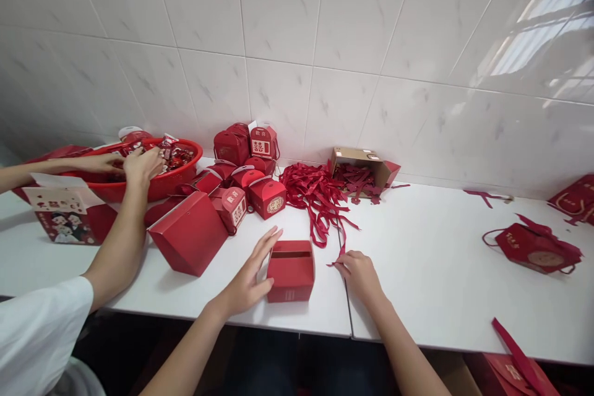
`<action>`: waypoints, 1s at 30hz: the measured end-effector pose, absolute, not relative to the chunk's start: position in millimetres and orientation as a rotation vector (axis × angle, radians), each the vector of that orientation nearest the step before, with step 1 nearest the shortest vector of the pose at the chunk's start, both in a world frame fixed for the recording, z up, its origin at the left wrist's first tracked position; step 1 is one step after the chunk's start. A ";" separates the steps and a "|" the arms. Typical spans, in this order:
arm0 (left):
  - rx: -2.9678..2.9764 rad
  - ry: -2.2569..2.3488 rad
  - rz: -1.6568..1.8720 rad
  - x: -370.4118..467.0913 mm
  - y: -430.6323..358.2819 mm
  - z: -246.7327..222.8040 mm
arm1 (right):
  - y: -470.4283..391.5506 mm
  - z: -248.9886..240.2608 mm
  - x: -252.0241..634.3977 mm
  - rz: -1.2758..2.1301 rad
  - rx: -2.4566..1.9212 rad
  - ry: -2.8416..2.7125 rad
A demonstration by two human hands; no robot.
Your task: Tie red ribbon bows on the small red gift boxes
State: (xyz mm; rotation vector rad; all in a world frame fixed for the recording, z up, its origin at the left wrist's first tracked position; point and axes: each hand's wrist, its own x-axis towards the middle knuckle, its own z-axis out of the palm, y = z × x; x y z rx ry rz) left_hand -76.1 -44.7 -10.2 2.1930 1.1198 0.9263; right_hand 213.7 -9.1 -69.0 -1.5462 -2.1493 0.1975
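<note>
A red box (290, 272) with a slot along its top stands near the front edge of the white table. My left hand (250, 275) rests against its left side, fingers apart, thumb at the front. To the right of the box, my right hand (355, 269) pinches the end of a red ribbon (342, 246) between thumb and fingertips. That ribbon leads back toward a tangled pile of red ribbons (310, 189). Behind the pile a cardboard box (387, 174) lies on its side with dark red pieces in its opening.
At left, a co-worker's hands (142, 164) reach into a red basin (185, 182) of wrapped sweets. Small red boxes (268, 198) and a larger red box (189, 234) stand left of centre. A ribboned box (538, 247) sits at right on the white table (417, 284).
</note>
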 end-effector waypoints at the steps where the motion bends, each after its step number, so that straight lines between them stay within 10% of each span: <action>1: 2.187 1.101 0.904 -71.4 -47.3 -11.0 | -15.6 -69.2 212.7 0.193 -1.550 -2.121; 11: 2.545 0.982 1.290 -10.7 -75.7 -0.7 | -119.6 -13.6 194.5 0.686 -1.112 -1.307; 30: 2.154 1.126 1.232 6.2 -63.5 -3.3 | -93.0 19.1 167.0 0.651 -1.290 -1.656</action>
